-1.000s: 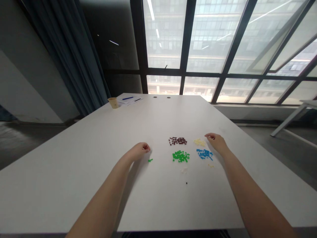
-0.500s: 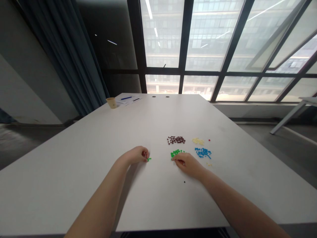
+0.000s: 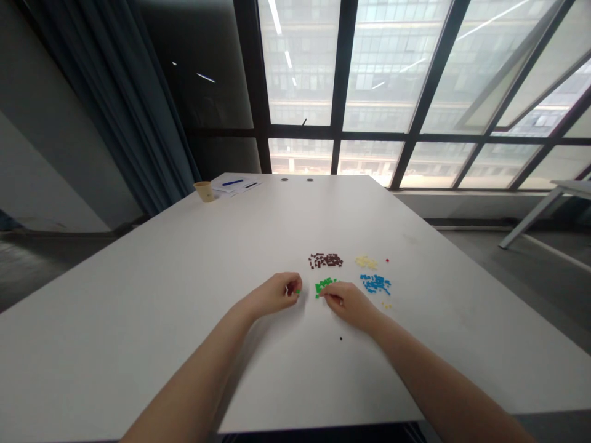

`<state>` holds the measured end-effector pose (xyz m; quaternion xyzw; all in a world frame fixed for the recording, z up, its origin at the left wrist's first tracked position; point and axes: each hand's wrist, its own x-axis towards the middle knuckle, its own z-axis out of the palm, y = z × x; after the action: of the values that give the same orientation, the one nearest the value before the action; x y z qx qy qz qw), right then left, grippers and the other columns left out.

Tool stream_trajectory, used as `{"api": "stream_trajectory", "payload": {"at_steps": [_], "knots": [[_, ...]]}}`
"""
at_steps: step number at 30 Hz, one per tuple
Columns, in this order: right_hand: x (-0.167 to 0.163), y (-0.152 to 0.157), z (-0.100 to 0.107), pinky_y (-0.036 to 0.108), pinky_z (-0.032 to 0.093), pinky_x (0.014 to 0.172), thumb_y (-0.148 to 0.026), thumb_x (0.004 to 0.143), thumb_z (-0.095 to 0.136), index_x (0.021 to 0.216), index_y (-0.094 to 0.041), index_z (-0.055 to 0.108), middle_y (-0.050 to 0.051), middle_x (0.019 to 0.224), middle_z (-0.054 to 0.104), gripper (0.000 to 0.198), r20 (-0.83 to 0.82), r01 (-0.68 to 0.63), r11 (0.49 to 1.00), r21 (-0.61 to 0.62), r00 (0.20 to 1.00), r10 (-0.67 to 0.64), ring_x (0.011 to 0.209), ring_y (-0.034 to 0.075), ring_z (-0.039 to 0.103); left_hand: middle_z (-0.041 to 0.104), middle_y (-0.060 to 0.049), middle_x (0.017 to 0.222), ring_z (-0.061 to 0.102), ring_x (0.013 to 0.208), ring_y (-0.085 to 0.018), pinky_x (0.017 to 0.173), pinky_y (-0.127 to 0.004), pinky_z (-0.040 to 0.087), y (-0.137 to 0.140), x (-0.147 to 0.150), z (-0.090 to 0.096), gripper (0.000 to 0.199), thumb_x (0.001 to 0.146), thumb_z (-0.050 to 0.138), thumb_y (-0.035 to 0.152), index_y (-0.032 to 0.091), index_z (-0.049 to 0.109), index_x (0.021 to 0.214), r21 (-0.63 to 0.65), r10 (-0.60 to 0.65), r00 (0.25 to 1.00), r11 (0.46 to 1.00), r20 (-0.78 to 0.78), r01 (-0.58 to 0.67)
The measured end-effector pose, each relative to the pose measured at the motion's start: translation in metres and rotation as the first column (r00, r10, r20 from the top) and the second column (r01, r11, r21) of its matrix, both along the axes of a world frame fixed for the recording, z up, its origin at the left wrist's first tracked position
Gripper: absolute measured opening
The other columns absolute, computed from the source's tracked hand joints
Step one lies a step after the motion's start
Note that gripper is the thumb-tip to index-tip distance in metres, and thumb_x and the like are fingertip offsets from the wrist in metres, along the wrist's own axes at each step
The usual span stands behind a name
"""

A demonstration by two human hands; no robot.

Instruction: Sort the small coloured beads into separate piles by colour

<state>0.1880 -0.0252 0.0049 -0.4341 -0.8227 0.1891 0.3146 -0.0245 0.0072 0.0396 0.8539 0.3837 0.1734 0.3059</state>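
Note:
My left hand [image 3: 282,291] is closed in a pinch, and a small green building brick piece [image 3: 298,292] shows at its fingertips, just left of the green pile. At the near edge of the pile of small green bricks [image 3: 325,283], my right hand [image 3: 347,299] has its thumb and fingers pressed together. Whatever lies between those right fingertips is too small to make out. The right hand covers part of the green pile.
Beyond the green pile lie dark brown bricks [image 3: 326,260]. Pale yellow bricks [image 3: 366,263], a red piece [image 3: 387,260], blue bricks [image 3: 375,283] and tiny yellow pieces [image 3: 386,305] are to the right. A black piece [image 3: 341,338] lies nearer. A paper cup [image 3: 204,192] stands far left.
My left hand has moved right with the green piece, from the bare table towards the green pile. My right hand has stayed at the pile.

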Motion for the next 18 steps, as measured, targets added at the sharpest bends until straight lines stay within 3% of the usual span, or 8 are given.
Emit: {"api": "stream_trajectory", "payload": {"at_steps": [9,13,18], "knots": [[-0.002,-0.002,0.006,0.025,0.038,0.064,-0.013,0.076,0.045,0.086,-0.020,0.060,0.001,0.068,0.054,0.019,-0.108,0.099,0.984,0.145,0.991,-0.084,0.068,0.013,0.049,0.057,-0.001,0.076,0.050,0.067,-0.010,0.057,-0.020,0.040,-0.014,0.030,-0.012,0.011,0.076,0.048,0.023,0.018,0.051,0.085,0.016,0.066,0.955,0.997,0.290,-0.074],[-0.003,-0.004,0.009,0.026,0.039,0.066,-0.016,0.073,0.050,0.087,-0.020,0.060,0.001,0.069,0.052,0.017,-0.125,0.099,0.979,0.180,0.989,-0.077,0.069,0.013,0.049,0.057,0.000,0.076,0.051,0.067,-0.010,0.060,-0.021,0.041,-0.014,0.029,-0.013,0.017,0.076,0.051,0.024,0.020,0.047,0.092,-0.014,0.055,0.940,0.998,0.335,-0.054],[-0.005,-0.006,0.012,0.027,0.039,0.069,-0.016,0.073,0.052,0.087,-0.020,0.060,0.002,0.072,0.054,0.017,-0.118,0.053,0.983,0.175,0.992,-0.033,0.073,0.014,0.049,0.056,0.000,0.078,0.051,0.068,-0.010,0.060,-0.021,0.041,-0.015,0.031,-0.013,0.012,0.076,0.050,0.024,0.019,0.046,0.087,-0.034,0.065,0.947,0.998,0.315,-0.058]]}}
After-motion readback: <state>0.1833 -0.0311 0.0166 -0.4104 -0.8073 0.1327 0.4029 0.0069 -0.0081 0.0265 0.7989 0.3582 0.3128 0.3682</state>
